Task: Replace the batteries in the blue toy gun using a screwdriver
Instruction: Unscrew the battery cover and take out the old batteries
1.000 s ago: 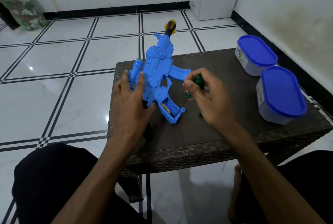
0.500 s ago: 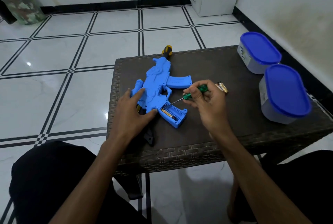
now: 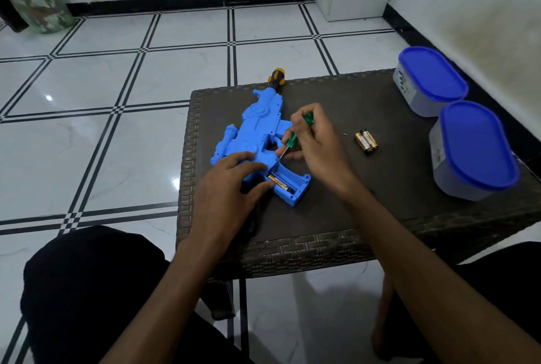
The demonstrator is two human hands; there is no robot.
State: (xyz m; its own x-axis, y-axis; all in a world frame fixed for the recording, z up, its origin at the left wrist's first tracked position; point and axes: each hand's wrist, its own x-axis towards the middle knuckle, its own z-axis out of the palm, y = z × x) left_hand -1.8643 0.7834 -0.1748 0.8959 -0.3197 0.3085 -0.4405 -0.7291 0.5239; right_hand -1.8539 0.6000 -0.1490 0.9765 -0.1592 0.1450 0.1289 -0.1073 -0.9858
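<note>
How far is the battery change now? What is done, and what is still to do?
Done: the gun's grip compartment is open, cover off. In hand: the right hand points the green screwdriver into the compartment, where one battery sits; the left hand steadies the gun. Left: two batteries on the table, whether old or new unclear, then closing the cover.

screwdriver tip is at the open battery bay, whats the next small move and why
Probably lever the battery up with the green screwdriver. The right hand grips it with its tip at the top of the toy gun's open grip compartment, where a battery lies, while the left hand steadies the gun.
</note>
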